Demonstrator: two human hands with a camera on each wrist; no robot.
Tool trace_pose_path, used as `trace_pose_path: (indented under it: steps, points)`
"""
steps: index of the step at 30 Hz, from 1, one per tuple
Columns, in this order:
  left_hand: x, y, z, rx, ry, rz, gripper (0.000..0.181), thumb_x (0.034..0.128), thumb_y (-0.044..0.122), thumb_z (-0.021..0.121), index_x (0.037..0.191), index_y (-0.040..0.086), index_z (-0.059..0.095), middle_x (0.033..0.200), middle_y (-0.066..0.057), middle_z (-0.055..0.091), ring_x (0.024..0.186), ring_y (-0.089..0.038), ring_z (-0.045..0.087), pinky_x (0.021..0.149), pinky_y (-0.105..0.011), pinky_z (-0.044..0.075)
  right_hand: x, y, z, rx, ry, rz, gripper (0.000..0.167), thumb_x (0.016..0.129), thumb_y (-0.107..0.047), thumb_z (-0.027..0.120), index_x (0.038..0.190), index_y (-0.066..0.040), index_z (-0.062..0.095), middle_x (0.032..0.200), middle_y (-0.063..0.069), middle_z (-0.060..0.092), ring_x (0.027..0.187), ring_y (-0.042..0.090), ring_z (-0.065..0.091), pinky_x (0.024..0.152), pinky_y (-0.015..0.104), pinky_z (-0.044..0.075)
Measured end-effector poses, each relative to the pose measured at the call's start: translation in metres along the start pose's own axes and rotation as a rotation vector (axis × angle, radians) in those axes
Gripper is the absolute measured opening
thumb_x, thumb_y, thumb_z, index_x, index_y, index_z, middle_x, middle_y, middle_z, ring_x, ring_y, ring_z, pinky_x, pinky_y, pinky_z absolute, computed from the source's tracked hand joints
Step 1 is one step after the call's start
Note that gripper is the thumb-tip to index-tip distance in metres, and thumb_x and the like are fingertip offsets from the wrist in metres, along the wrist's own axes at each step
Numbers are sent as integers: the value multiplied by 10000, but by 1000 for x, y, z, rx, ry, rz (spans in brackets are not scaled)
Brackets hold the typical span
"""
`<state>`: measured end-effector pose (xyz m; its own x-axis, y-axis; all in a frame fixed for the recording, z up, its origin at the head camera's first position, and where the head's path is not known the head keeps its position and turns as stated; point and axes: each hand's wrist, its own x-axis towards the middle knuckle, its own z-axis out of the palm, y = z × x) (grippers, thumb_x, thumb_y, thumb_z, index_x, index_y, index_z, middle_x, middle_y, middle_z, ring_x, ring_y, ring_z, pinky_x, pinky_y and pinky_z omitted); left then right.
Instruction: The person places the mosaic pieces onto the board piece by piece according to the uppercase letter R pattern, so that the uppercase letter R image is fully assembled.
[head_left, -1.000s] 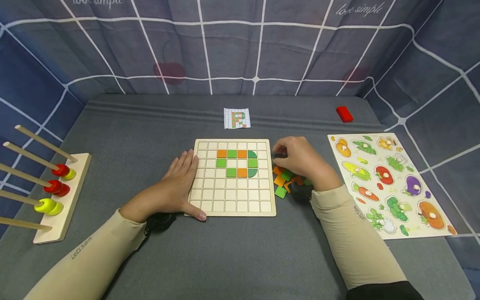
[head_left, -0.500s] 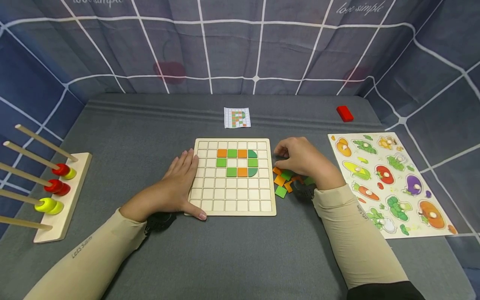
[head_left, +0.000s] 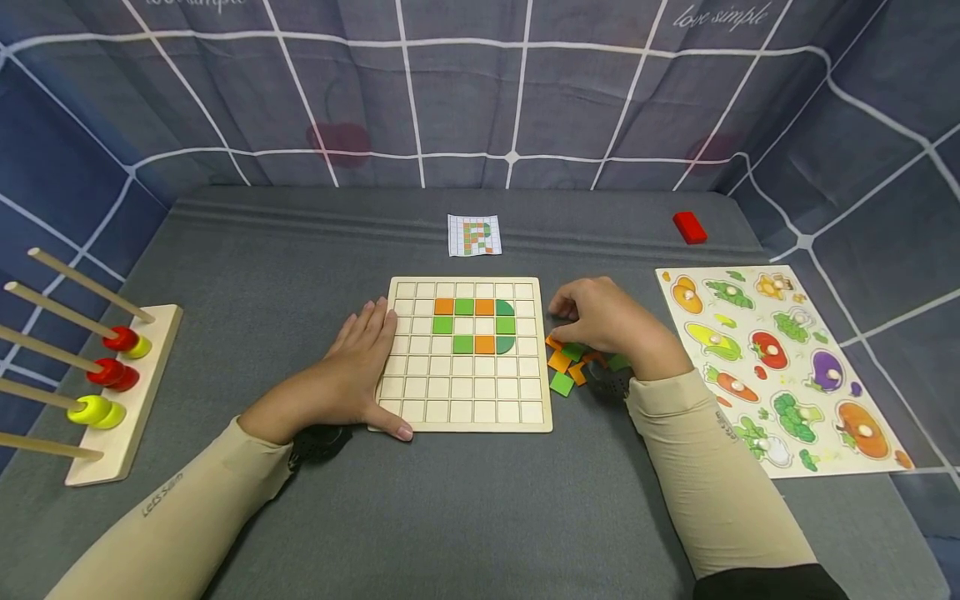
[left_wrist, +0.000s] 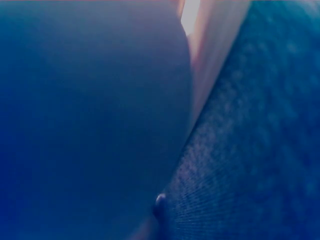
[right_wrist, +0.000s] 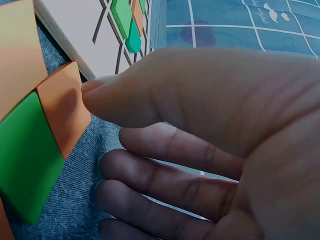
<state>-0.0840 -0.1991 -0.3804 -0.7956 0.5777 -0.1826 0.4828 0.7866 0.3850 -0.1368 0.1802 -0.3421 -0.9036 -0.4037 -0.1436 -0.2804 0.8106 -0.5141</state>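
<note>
A wooden grid board (head_left: pixel 450 392) lies mid-table with orange, green and rounded dark-green tiles (head_left: pixel 484 344) set in its upper cells. My left hand (head_left: pixel 348 371) rests flat across its left edge, fingers straight, thumb along the lower corner. To the right of the board, my right hand (head_left: pixel 600 312) hovers at a heap of loose tiles (head_left: pixel 559 361), its fingers loosely bent. In the right wrist view the thumb is against or just beside an orange tile (right_wrist: pixel 65 107), near a green tile (right_wrist: pixel 30 160); nothing is seen between thumb and fingers. The left wrist view is dark and blurred.
Behind the board lies a small pattern card (head_left: pixel 474 236). A peg stand with red and yellow-green beads (head_left: pixel 127 400) is at the left. On the right are a vegetable puzzle board (head_left: pixel 780 367) and a red block (head_left: pixel 689 227).
My right hand has shifted very slightly to the right over the loose tiles. The left hand and the tiles in the board look the same.
</note>
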Motion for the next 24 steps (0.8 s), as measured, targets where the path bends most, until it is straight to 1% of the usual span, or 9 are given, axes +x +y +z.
trace_pose_path:
  steps: [5,15,24]
  points:
    - [0,0,0,0,2,2,1683,559,902,795,1617,-137,-1,1680,-328,-134,1550,-461,-137,1228,-575,-66,0,0,1,-5,-8,-4,265,859,-120,878,1084,-18,782,975,79,719,954,274,643,883,460,527]
    - [0,-1,1,10,7,4,1690,546,889,815,1621,-131,1,1684,-318,-135,1551,-453,-141,1230,-565,-67,-1,-2,1,1,-38,-19,257,858,-134,878,1067,-18,784,969,78,717,945,264,646,874,448,536]
    - [0,0,-1,2,6,4,1681,561,907,788,1616,-140,4,1681,-328,-132,1549,-465,-132,1228,-578,-61,-1,-3,2,-4,-78,-12,219,875,-126,864,1044,-22,772,938,68,702,885,233,636,828,437,551]
